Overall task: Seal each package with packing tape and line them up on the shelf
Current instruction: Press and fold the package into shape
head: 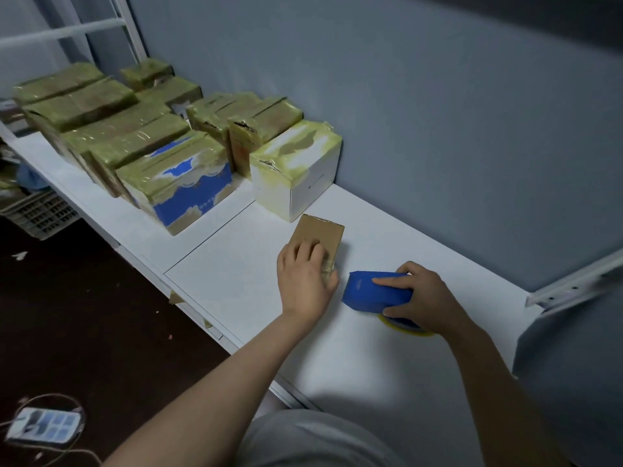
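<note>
A small flat brown cardboard package (323, 232) lies on the white shelf (236, 274) in the middle of the view. My left hand (305, 276) rests on its near end, fingers laid over the top, with clear tape under the fingertips. Just to the right, my right hand (419, 296) grips a blue tape dispenser (374, 291) that sits on the shelf; a yellowish tape roll (401, 326) shows beneath it. Several taped packages (135, 143) stand in rows at the back left, including a blue-and-white box (188, 193) and a white box (296, 170).
A grey wall runs along the back of the shelf. A metal bracket (573, 284) juts out at the right. A plastic crate (40, 214) sits below the shelf at left. On the dark floor lies a power strip (43, 428) with cables.
</note>
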